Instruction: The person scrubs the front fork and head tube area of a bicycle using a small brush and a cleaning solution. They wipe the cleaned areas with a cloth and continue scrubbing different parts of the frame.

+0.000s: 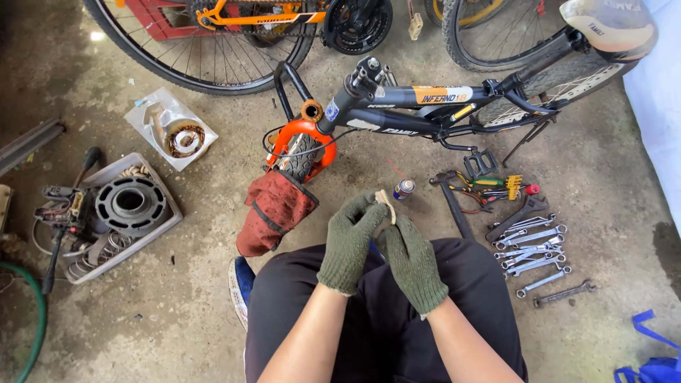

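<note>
Your left hand and right hand, both in green knit gloves, meet over your lap, just above your dark trousers. Together they close on a small tan piece, pinched between the fingertips of both hands; only its upper edge shows, so what it is cannot be told.

Just beyond your hands a small spray can lies on the concrete floor. To the right of it lie a hammer, a set of wrenches fanned out in a row, and pliers nearer the bike. The black and orange bicycle lies on its side at the far edge, with a dark red bag hanging off its front end. Far to the left a grey tray holds a round black part.
</note>
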